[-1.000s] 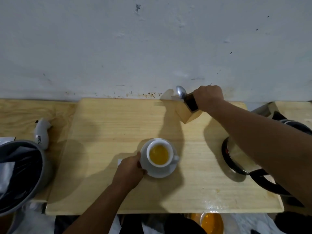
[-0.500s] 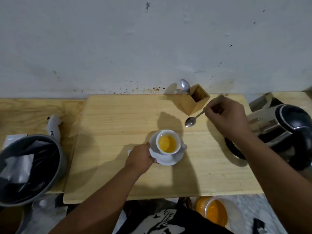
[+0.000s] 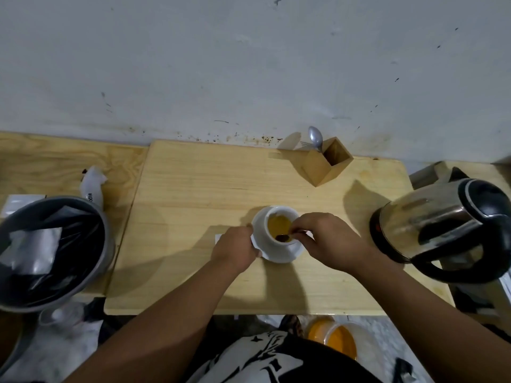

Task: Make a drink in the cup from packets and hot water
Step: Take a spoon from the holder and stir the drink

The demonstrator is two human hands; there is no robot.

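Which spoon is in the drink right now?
The spoon pinched by the right hand, its bowl dipped into the yellow drink in the cup. The other spoon stands unused in the wooden holder by the wall.

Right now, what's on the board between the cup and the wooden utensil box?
Nothing: in the head view, only bare wooden board lies between the cup and the utensil box.

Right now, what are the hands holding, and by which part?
The right hand pinches a spoon by its handle, bowl dipped in the cup. The left hand grips the saucer by its left rim.
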